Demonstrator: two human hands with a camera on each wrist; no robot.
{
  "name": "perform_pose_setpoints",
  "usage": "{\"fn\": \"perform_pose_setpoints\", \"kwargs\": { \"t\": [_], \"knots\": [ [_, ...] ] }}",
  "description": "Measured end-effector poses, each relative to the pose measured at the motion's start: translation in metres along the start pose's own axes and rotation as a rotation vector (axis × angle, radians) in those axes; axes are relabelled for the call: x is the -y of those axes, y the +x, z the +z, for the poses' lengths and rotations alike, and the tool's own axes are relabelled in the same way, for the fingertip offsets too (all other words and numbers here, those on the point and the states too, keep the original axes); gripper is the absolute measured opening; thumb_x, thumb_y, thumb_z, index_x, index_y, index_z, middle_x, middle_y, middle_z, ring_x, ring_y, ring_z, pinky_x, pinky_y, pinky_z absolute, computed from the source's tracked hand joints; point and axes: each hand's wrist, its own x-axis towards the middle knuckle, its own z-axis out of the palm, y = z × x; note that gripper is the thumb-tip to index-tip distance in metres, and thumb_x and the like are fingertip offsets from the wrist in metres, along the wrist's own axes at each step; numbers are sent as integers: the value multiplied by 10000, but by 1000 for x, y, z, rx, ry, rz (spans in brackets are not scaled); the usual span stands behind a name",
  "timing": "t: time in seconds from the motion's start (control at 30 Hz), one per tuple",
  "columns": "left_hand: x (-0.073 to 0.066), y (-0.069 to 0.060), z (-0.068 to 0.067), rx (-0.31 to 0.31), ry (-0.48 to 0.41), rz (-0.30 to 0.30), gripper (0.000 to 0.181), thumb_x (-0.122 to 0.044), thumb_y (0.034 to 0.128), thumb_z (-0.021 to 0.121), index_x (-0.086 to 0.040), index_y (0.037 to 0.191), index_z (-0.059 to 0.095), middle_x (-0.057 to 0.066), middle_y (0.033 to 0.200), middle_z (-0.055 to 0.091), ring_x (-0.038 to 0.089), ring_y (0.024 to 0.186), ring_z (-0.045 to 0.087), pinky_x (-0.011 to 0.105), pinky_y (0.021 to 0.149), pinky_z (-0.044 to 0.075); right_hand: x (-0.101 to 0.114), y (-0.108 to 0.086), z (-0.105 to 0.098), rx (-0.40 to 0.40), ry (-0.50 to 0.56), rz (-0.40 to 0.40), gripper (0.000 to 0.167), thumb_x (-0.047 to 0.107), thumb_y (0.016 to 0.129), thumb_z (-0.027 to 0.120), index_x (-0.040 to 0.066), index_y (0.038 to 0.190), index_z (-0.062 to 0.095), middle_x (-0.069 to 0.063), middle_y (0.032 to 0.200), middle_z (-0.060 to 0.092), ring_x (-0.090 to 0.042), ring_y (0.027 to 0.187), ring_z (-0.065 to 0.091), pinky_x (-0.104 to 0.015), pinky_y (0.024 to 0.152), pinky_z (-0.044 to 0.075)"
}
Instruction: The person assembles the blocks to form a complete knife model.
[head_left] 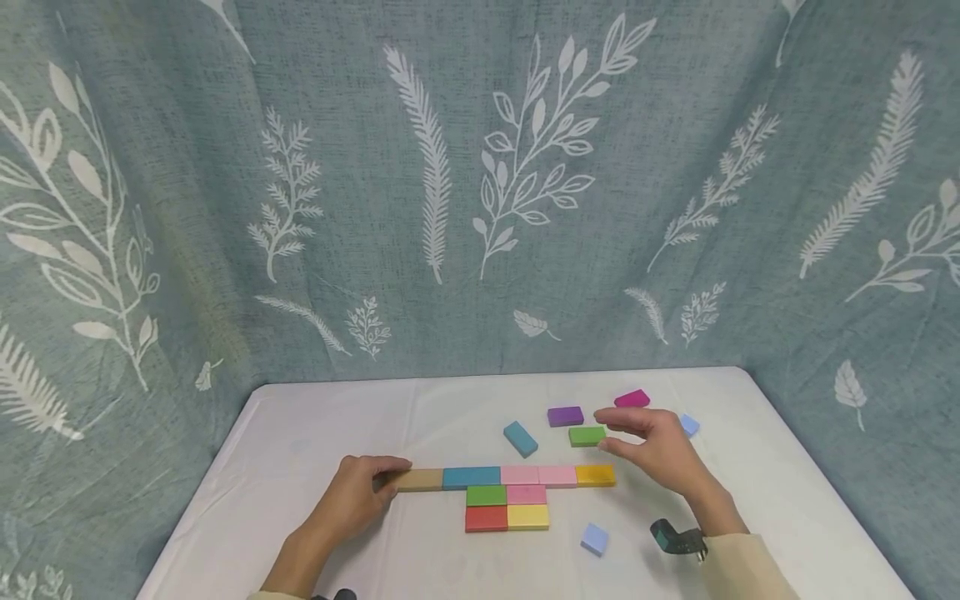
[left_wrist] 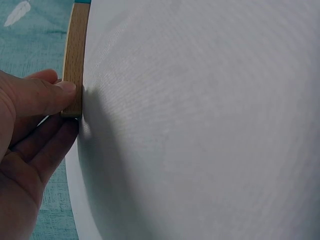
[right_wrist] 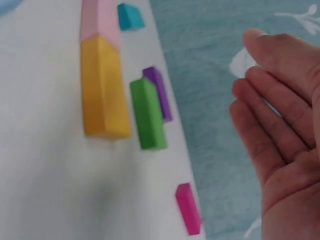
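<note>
My left hand (head_left: 351, 498) pinches the end of a natural wooden block (head_left: 422, 480), thumb on the near face and fingers behind, as the left wrist view shows. That block lies at the left end of a row with a blue block (head_left: 471, 477), two pink blocks (head_left: 520, 475) and a yellow-orange block (head_left: 596, 476). Below the row are a green block (head_left: 486, 496), another pink block (head_left: 527, 495), a red block (head_left: 486, 518) and a yellow block (head_left: 528, 517). My right hand (head_left: 660, 450) hovers with nothing in it, near a loose green block (head_left: 585, 437).
Loose at the back lie a teal block (head_left: 521, 439), a purple block (head_left: 565, 416), a magenta block (head_left: 632, 399) and a light blue block (head_left: 689, 426). Another light blue block (head_left: 595, 540) lies in front. A patterned curtain (head_left: 465, 333) stands behind the white table (head_left: 315, 417).
</note>
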Motion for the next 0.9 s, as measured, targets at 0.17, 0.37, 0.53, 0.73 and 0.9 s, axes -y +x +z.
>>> {"fn": "perform_pose_setpoints", "kwargs": {
  "t": [0.17, 0.37, 0.53, 0.73, 0.9],
  "knots": [
    [0, 1, 2, -4, 7, 6, 351, 100, 871, 827, -99, 1159, 839, 53, 1180, 838, 311, 1207, 776, 508, 1092, 624, -18, 3, -2, 25, 110, 50, 467, 150, 915, 899, 16, 1340, 759, -205, 1327, 775, -418, 1268, 737, -395, 1065, 634],
    [0, 1, 2, -5, 4, 1, 354, 94, 873, 829, -116, 1158, 842, 40, 1180, 838, 302, 1212, 775, 507, 1098, 620, -37, 8, 2, 26, 134, 118, 474, 137, 925, 890, -6, 1352, 744, -204, 1338, 771, -386, 1259, 753, -179, 1013, 615],
    [0, 0, 1, -9, 9, 21, 357, 105, 869, 826, -109, 1155, 842, 50, 1177, 838, 314, 1202, 776, 522, 1084, 626, -50, 12, 8, 4, 116, 150, 438, 110, 941, 868, 14, 1351, 749, -176, 1339, 777, -364, 1251, 759, -256, 1035, 637],
    [0, -1, 3, -11, 11, 1, 357, 93, 874, 827, -119, 1161, 841, 46, 1189, 836, 315, 1220, 770, 517, 1102, 617, -57, 13, 17, 20, 110, 194, 408, 51, 965, 825, 40, 1366, 746, -152, 1353, 774, -353, 1284, 744, -287, 1060, 629],
    [0, -2, 3, -10, 10, -5, 359, 101, 870, 827, -112, 1159, 840, 53, 1188, 836, 322, 1221, 769, 527, 1102, 616, -58, 12, 21, 8, 89, 169, 401, -8, 957, 805, 26, 1352, 748, -163, 1336, 777, -375, 1277, 744, -349, 1066, 632]
  ]
}}
